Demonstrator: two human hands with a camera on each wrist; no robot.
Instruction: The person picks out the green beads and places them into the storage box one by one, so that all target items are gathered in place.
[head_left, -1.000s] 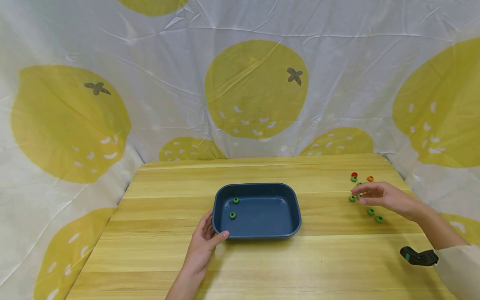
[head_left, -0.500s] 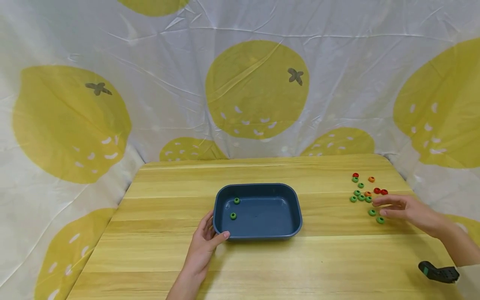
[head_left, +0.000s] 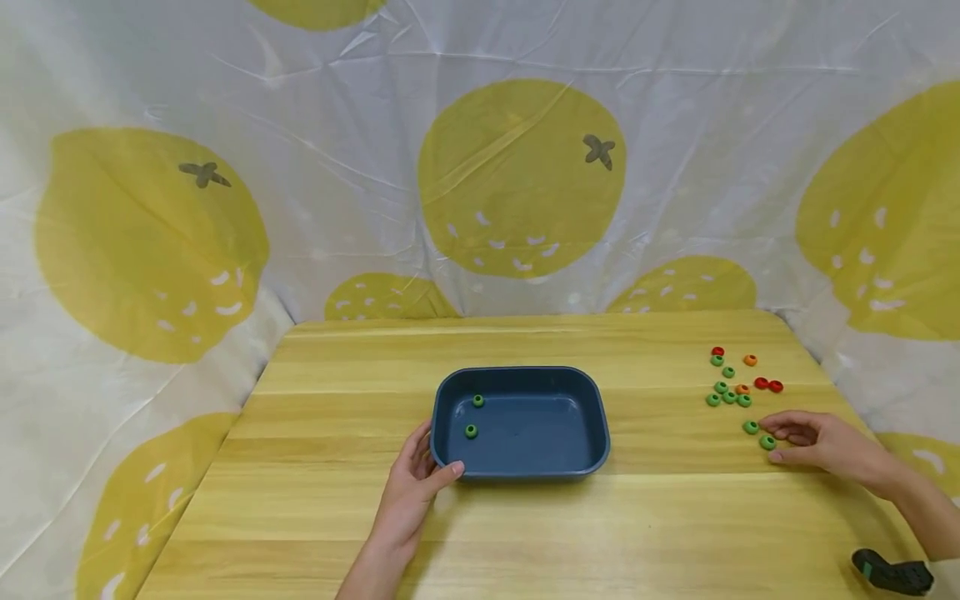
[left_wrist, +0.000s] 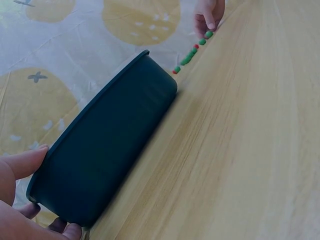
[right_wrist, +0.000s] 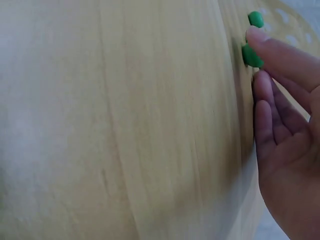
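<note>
left hand [head_left: 407,493] grips blue tray [head_left: 536,435] — right hand [head_left: 825,446] at nearest green bead [head_left: 768,445]; pinching or loose, cannot tell

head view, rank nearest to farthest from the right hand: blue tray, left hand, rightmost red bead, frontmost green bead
1. Frontmost green bead, at the right hand
2. Rightmost red bead, farther back
3. Blue tray, to the left
4. Left hand, at tray's left end

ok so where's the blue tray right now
In the head view, the blue tray is just below centre, left of the loose beads on the table, with the left hand gripping its near left corner.
</note>
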